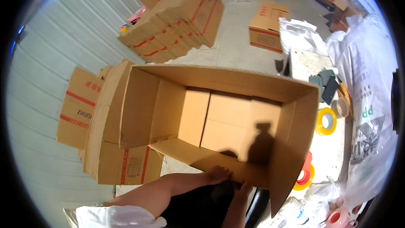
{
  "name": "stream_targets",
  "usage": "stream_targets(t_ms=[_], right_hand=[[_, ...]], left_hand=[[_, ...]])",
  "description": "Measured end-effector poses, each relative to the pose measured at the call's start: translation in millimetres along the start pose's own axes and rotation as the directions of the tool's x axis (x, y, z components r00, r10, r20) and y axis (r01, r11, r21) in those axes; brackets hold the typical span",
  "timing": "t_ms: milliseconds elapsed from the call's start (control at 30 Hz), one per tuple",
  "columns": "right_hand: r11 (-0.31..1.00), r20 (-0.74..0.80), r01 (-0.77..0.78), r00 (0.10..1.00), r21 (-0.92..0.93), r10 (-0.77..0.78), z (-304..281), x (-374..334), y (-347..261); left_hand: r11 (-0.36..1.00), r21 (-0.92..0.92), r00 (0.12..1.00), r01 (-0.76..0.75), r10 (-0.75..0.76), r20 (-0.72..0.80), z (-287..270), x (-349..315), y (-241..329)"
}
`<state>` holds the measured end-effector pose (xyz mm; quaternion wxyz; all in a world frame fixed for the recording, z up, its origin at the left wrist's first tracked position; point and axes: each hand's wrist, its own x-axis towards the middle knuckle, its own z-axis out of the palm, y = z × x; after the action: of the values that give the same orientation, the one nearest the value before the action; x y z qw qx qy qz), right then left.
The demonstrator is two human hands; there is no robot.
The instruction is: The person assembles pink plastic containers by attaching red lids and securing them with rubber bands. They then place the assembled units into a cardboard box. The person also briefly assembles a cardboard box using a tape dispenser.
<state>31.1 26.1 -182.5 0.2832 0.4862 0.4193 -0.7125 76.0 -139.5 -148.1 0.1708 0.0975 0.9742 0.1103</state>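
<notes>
A large open cardboard box [168, 112] stands in front of me, its top open and its inside showing only bare bottom flaps and shadows. At the middle of its near wall, my left hand [218, 174] is closed on the edge, fingertips curled over it. Just right of it, my right hand [243, 190] grips the same edge, with its thumb side showing and its other fingers hidden behind the wall.
Flattened cartons [112, 131] lean at left, and a large carton stack [181, 21] stands behind. A closed carton [268, 25] sits on the floor. At right, a worktable [333, 152] bears a yellow tape roll [326, 121], a red tape dispenser [304, 173] and white sacks [367, 71].
</notes>
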Motion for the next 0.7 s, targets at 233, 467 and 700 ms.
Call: stream_targets(t_ms=[233,467,700], right_hand=[[0.924,0.068,0.280,0.960,-0.260,-0.272,-7.9,43.5,26.1],[0.744,0.167,0.576,0.815,-0.338,-0.555,-29.0,-92.7,-23.2],[0.719,-0.551,0.606,0.491,-0.340,-0.675,-277.1,-219.9,-138.8]], left_hand=[[0.995,0.097,0.997,0.019,-0.026,0.072,-31.2,26.5,1.8],[0.998,0.038,0.922,0.056,-0.066,0.381,-110.8,58.0,13.0],[0.958,-0.018,0.958,-0.287,0.287,0.012,-129.1,-19.3,83.6]])
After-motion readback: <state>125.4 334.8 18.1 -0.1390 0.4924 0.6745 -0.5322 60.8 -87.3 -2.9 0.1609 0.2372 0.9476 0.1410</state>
